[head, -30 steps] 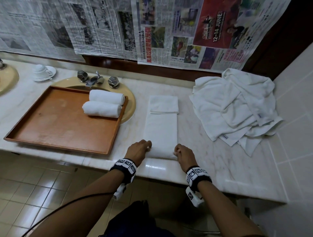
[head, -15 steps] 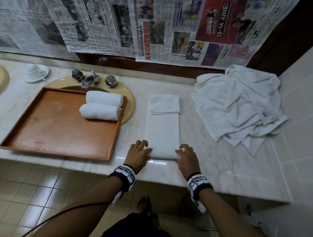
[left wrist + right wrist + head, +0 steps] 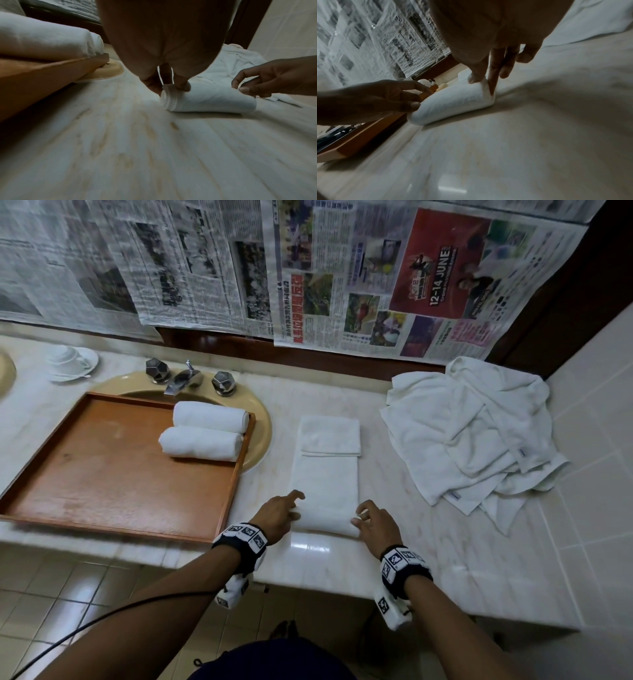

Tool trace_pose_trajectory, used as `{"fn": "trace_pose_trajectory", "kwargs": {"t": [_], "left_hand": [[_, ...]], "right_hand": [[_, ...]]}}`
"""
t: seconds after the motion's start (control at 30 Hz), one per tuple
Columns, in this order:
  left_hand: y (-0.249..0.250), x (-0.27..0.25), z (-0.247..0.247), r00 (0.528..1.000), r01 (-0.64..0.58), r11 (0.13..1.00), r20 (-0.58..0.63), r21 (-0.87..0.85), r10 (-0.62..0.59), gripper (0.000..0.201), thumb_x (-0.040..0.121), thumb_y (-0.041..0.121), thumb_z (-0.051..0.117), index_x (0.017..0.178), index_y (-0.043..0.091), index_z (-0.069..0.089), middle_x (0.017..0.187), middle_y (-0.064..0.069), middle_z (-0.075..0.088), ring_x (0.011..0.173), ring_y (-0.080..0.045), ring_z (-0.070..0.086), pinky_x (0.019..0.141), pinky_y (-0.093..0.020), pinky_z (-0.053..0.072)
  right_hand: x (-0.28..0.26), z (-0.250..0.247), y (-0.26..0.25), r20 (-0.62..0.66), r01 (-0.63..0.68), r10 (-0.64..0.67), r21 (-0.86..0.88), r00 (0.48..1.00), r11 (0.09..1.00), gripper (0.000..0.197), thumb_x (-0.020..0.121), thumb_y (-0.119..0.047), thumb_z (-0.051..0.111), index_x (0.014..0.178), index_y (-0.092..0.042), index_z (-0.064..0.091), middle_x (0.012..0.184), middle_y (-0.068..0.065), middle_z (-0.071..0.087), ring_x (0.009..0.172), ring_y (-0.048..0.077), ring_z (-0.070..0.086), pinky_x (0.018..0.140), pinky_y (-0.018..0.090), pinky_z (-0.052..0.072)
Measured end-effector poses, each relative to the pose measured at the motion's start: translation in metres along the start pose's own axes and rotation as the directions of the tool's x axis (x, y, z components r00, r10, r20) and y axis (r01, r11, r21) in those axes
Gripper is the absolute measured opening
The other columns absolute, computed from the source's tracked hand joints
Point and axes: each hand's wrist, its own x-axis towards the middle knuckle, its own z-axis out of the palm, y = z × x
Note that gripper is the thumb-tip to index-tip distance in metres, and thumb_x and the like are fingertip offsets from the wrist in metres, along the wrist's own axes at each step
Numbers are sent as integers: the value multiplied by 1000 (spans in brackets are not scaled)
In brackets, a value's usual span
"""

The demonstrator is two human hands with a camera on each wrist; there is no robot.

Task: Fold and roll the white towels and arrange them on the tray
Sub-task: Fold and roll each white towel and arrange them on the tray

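Observation:
A folded white towel (image 3: 325,474) lies as a long strip on the marble counter, and its near end is wound into a small roll (image 3: 325,523) (image 3: 209,100) (image 3: 453,102). My left hand (image 3: 296,508) (image 3: 173,86) pinches the roll's left end with curled fingers. At the right end, my right hand (image 3: 359,517) (image 3: 484,79) holds the roll between thumb and fingers. The wooden tray (image 3: 102,474) sits to the left over the sink and holds two rolled towels (image 3: 209,416) (image 3: 202,442) at its far right corner.
A loose pile of white towels (image 3: 479,433) lies at the back right against the tiled wall. The faucet (image 3: 183,380) stands behind the tray, with a cup and saucer (image 3: 70,361) at the far left. Newspaper sheets (image 3: 308,268) cover the wall.
Both hands have moved forward from the counter's front edge, and the towel's near end has turned over into a thicker roll. The flat strip beyond it is shorter.

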Motion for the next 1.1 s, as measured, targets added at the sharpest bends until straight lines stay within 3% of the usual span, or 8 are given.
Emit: {"fn": "trace_pose_trajectory", "kwargs": {"t": [0.1,0.23,0.37,0.43,0.6,0.87,1.0,1.1], "left_hand": [[-2,4,2,996,-32,999,-86,-13,31,46,90,-1,54,124,30,47,107,12,52,81,8,56,69,-20,43],[-13,2,9,943,-243,938,-165,249,288,21,90,12,61,104,28,65,115,7,60,68,-24,64,61,-33,47],[-26,-12,18,938,-237,839,-108,491,328,38,89,53,57,120,32,63,126,6,60,101,-23,60,80,-40,49],[-26,-14,17,949,-202,821,-101,534,300,50,80,57,67,123,33,62,127,3,57,108,-25,55,83,-43,48],[-6,9,6,968,-178,837,-64,518,245,47,55,34,89,97,23,71,107,-1,60,92,-26,58,71,-38,49],[-20,13,-2,976,-216,949,15,230,218,38,84,17,70,122,14,64,114,-6,60,102,-25,53,86,-36,44],[-18,17,-11,995,-93,995,27,41,92,35,89,14,63,119,25,47,103,-4,61,91,-21,53,74,-30,39],[-15,21,-14,994,-104,994,22,23,103,27,91,12,60,114,22,52,101,-4,60,86,-20,52,74,-30,37]], "right_hand": [[3,6,-11,-124,51,-53,-15,991,999,13,88,-17,66,86,-26,57,92,-6,57,88,16,53,73,33,46],[-5,21,-11,-187,199,-219,-121,957,972,22,89,2,56,91,-19,63,96,-5,58,91,16,51,73,31,47],[-19,30,8,-209,353,-390,-194,897,915,25,90,-11,65,114,-14,66,119,0,59,103,18,53,86,31,50],[-24,30,16,-143,384,-429,-261,892,885,43,82,-28,74,123,-18,62,128,1,55,109,17,50,88,32,48],[-4,26,1,-117,241,-289,-313,950,919,56,61,-17,89,112,-23,66,119,3,55,100,25,55,78,40,48],[5,16,1,83,208,-194,-236,978,949,44,84,-42,70,126,-28,63,120,-10,58,106,14,53,93,31,39],[8,8,-3,19,23,-24,43,1000,999,39,79,-37,78,113,-28,60,101,-13,64,91,9,61,87,26,47],[13,4,-6,5,-34,34,-4,999,999,29,80,-43,75,96,-31,54,90,-15,64,89,8,62,90,32,46]]}}
